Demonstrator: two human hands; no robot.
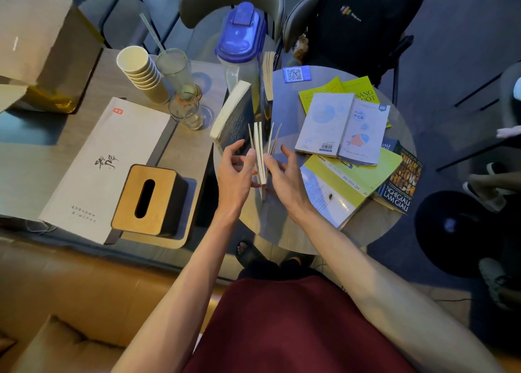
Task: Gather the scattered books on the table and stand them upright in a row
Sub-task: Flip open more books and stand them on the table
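We are pinching a thin cream-paged paperback [260,158] between left hand [236,165] and right hand [283,172]. Both are bracing it upright against toppling.

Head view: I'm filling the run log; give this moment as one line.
step: standing thin book upright | left hand: holds it | right hand: holds it | upright: two dark books | flat: book pile

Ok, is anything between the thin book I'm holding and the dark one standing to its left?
Only your left hand, holding the thin book, sits in the gap before the dark book; no other object shows there.
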